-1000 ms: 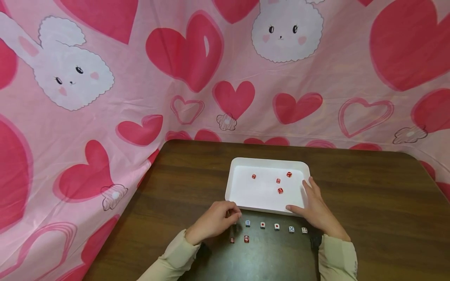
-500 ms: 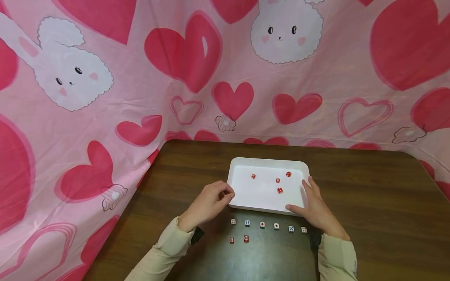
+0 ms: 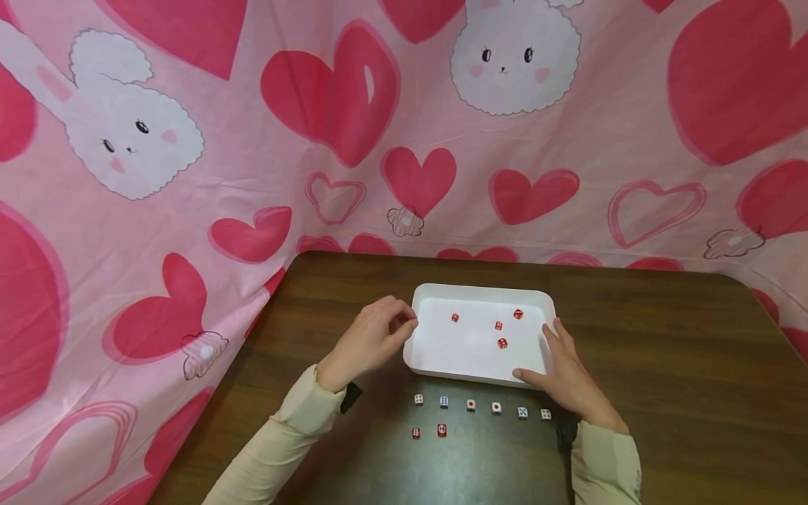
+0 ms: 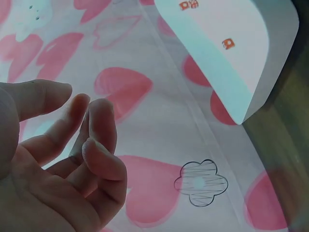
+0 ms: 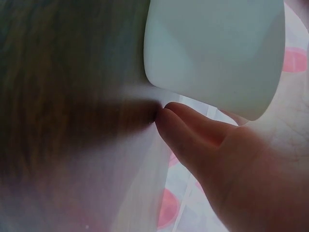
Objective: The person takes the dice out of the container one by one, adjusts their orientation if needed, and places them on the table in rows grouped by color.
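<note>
A white tray (image 3: 467, 365) stands on the table with several red dice inside, among them a red die (image 3: 502, 344). My left hand (image 3: 374, 335) hovers at the tray's left rim with nothing in it; the left wrist view shows its fingers loosely bent and the thumb (image 4: 46, 96) apart from them. At the tray's right end, my right hand (image 3: 571, 375) holds the near corner, thumb on the front rim and index finger over the side. In the right wrist view, other fingers (image 5: 178, 130) reach down beside the tray wall (image 5: 217, 48).
Several white dice, such as a white die (image 3: 470, 405), form a row in front of the tray. Nearer me lie two red ones, a left red die (image 3: 416, 433) and a right red die (image 3: 442, 430). A heart-patterned pink cloth (image 3: 353, 196) hangs behind the brown table (image 3: 682, 365).
My left hand has moved up and left from the row of dice to the tray's left rim, uncovering the leftmost white die. The right hand has stayed at the tray corner.
</note>
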The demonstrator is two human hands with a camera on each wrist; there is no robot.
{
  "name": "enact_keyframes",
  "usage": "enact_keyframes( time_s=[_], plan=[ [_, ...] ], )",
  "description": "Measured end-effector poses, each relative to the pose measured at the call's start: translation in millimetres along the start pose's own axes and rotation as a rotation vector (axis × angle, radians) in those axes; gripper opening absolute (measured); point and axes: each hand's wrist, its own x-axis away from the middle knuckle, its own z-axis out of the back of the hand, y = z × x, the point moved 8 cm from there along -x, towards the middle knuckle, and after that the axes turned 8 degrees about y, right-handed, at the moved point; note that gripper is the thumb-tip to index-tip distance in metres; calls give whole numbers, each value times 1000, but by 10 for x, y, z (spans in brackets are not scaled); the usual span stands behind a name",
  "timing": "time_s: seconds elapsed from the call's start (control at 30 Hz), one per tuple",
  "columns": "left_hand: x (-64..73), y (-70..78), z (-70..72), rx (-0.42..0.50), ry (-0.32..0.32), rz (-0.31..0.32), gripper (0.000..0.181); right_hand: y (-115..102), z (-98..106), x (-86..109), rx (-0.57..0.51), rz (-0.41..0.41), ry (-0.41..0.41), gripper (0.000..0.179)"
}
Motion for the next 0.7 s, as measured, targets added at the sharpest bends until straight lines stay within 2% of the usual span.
enact_keyframes(
  time_s=[0.3, 0.7],
  plan=[
    [-154, 66, 112, 4, 60, -24, 6, 7, -4, -2, -5, 10, 9, 115],
    [-354, 171, 122, 34, 105, -53, 6, 6, -5, -4, -2, 12, 14, 115]
  ],
)
